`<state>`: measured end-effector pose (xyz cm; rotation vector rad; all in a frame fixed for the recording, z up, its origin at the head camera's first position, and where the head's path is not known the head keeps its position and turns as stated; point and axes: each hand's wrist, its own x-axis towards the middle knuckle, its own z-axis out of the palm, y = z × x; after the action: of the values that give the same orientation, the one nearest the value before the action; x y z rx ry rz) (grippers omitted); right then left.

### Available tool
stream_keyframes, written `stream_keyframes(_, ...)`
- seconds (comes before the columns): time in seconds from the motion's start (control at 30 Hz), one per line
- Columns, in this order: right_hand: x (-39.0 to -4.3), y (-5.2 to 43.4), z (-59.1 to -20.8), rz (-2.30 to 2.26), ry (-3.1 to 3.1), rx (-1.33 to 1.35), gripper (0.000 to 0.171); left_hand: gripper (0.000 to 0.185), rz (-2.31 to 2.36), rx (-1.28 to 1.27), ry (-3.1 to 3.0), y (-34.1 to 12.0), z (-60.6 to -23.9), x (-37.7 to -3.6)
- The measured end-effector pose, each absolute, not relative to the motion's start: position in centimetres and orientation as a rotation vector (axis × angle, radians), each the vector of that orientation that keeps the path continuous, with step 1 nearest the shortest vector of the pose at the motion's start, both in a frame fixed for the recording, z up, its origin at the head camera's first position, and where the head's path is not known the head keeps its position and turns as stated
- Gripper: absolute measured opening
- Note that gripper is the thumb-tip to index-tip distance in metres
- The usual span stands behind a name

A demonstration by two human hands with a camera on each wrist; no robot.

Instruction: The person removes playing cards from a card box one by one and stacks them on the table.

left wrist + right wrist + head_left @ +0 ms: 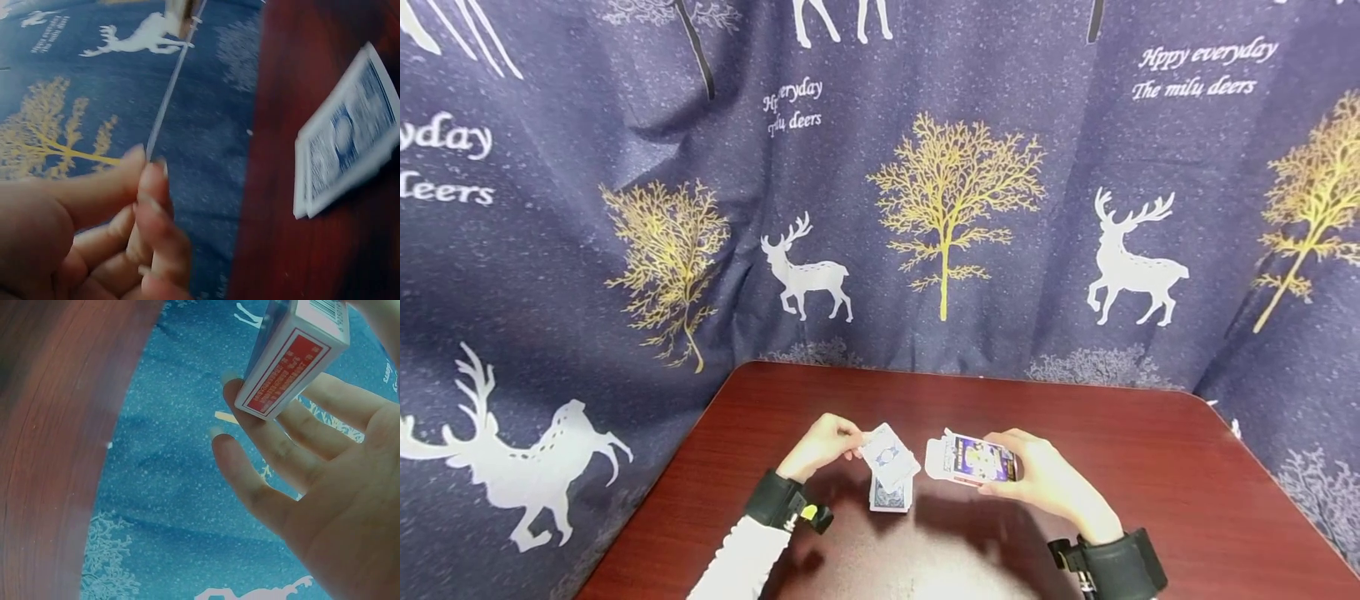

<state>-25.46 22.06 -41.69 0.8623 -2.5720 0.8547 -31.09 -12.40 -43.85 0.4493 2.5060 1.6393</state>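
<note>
Our left hand (823, 444) pinches one card (889, 454) just above the deck (890, 495) on the table (1150, 467); our right hand (1037, 475) grips the card box (972, 460) just beside, rightward

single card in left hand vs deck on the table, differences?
The card is pinched by the left hand and held above the table; the deck lies flat on it, untouched. The card is one thin sheet; the deck is a stack. Both show blue patterned backs.

light: dim, even | glare: tabletop (940, 567) | blur: left wrist view, perhaps motion | edges: bowed
</note>
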Motion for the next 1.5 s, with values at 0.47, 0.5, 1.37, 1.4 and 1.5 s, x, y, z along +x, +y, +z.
stream_keyframes(0.47,-25.7,22.7,-41.8,0.861,-2.585,0.837,0.053,0.011,1.201,0.59,2.547,-12.1,-44.8,-35.2)
stream_keyframes(0.5,-25.6,22.8,-41.8,0.858,-2.585,0.838,0.053,0.011,1.19,0.613,2.545,-12.0,-45.0,-35.4)
stream_keyframes(1.37,-26.0,23.2,-41.7,0.814,-2.58,0.839,0.053,0.016,0.862,0.697,2.899,-10.1,-46.2,-36.5)
stream_keyframes(1.4,-26.0,23.2,-41.7,0.814,-2.582,0.84,0.053,0.016,0.86,0.684,2.905,-10.0,-46.3,-36.5)
stream_keyframes(1.5,-25.9,23.2,-41.7,0.817,-2.59,0.841,0.053,0.016,0.866,0.65,2.908,-10.0,-46.7,-36.6)
